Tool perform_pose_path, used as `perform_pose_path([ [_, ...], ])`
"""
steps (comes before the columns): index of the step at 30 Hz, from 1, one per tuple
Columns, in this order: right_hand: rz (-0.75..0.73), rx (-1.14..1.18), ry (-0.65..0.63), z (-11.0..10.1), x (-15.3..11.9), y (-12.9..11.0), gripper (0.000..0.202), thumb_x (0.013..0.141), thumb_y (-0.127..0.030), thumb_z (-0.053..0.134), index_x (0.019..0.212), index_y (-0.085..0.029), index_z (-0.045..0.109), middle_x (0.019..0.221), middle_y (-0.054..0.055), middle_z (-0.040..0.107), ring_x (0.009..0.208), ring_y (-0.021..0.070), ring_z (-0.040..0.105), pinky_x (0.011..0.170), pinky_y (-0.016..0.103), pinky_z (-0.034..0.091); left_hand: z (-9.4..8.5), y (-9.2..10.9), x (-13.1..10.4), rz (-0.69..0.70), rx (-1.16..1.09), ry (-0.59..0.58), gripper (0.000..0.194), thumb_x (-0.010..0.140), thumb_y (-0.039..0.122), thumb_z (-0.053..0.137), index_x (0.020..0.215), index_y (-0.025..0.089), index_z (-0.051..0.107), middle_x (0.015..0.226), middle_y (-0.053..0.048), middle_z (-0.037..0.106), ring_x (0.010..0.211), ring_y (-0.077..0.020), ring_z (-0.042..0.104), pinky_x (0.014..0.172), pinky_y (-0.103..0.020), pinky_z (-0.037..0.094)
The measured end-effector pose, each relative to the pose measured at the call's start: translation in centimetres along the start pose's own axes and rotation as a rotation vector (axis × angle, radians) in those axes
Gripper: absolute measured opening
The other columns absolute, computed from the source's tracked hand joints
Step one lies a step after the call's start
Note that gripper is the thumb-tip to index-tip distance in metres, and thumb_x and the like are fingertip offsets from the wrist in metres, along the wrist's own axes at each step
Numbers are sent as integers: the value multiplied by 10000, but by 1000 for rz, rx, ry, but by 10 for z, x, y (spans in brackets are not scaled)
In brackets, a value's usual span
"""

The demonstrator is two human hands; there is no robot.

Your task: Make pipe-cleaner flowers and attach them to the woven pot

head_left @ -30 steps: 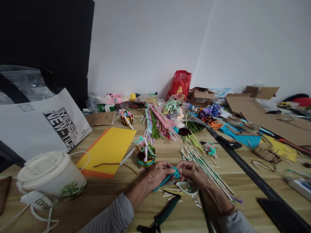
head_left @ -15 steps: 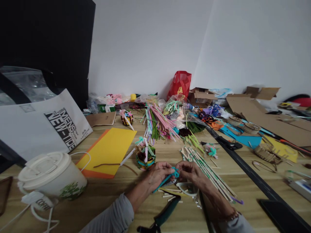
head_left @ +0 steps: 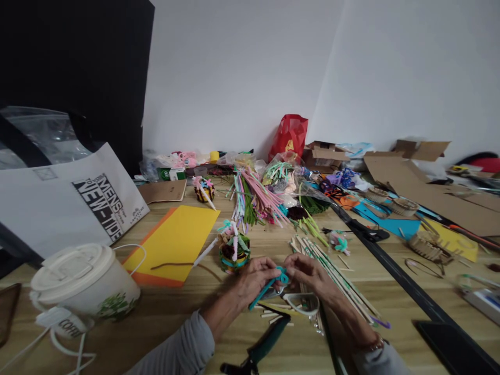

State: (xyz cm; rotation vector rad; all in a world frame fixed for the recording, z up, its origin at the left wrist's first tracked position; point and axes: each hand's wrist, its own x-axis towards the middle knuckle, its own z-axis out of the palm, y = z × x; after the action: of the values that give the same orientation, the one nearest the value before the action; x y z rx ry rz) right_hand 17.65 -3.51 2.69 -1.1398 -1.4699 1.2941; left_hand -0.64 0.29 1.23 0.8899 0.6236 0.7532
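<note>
A teal pipe cleaner (head_left: 264,294), looped at its upper end, is held between both hands above the table. My left hand (head_left: 253,281) pinches it near the loops, and its straight tail slants down to the left. On the other side of the loops, my right hand (head_left: 310,273) has thumb and forefinger closed on the teal piece. Just behind my left hand stands a small decorated basket (head_left: 233,252) with pipe-cleaner flowers. Beneath the hands lie clear-handled scissors (head_left: 302,303), short sticks (head_left: 269,314) and dark green pliers (head_left: 269,338).
Patterned straws (head_left: 336,278) lie right of my right hand. Yellow sheets (head_left: 177,237) and a lidded white cup (head_left: 84,284) are at the left. Pipe-cleaner bundles (head_left: 258,195) lie farther back. A long black strip (head_left: 402,284) crosses the right side, near a dark phone-like slab (head_left: 449,346).
My right hand has shifted slightly up and left, closer to my left fingers. The teal loops have turned a little, and the tail has moved slightly right.
</note>
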Motion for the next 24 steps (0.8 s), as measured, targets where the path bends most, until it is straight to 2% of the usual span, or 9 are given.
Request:
perform_pose_path([
  [2, 84, 81, -1, 0, 2, 7, 437, 784, -603, 619, 841, -170, 600, 679, 9, 610, 601, 147, 585, 550, 254, 474, 2, -1, 0, 88, 98, 42, 338, 577, 349, 820, 674, 152, 563, 591, 0, 615, 517, -123, 577, 560, -249, 458],
  [6, 174, 111, -84, 1, 5, 17, 481, 767, -646, 608, 774, -165, 592, 644, 3, 628, 536, 114, 575, 498, 212, 446, 4, -3, -1, 220, 329, 67, 277, 643, 356, 769, 670, 150, 585, 590, -1, 596, 562, -131, 575, 582, -243, 460],
  [13, 204, 189, -70, 3, 5, 19, 465, 713, -616, 691, 760, -165, 586, 596, -23, 601, 495, 91, 552, 477, 188, 422, 5, -8, -2, 354, 650, 152, 62, 714, 206, 642, 671, 174, 612, 623, -3, 600, 615, -138, 537, 592, -221, 407],
  [19, 199, 234, -64, 5, 5, 20, 432, 713, -578, 710, 775, -170, 583, 607, -32, 588, 521, 93, 566, 488, 183, 428, 7, -7, -4, 358, 669, 161, 51, 713, 192, 624, 663, 183, 622, 620, -5, 609, 632, -147, 546, 608, -225, 407],
  [24, 202, 260, -56, 5, 6, 22, 433, 688, -574, 729, 778, -175, 586, 629, -20, 617, 524, 106, 584, 483, 195, 437, 8, -5, -4, 312, 514, 140, 131, 689, 273, 694, 660, 168, 622, 587, -1, 605, 560, -128, 537, 558, -221, 413],
])
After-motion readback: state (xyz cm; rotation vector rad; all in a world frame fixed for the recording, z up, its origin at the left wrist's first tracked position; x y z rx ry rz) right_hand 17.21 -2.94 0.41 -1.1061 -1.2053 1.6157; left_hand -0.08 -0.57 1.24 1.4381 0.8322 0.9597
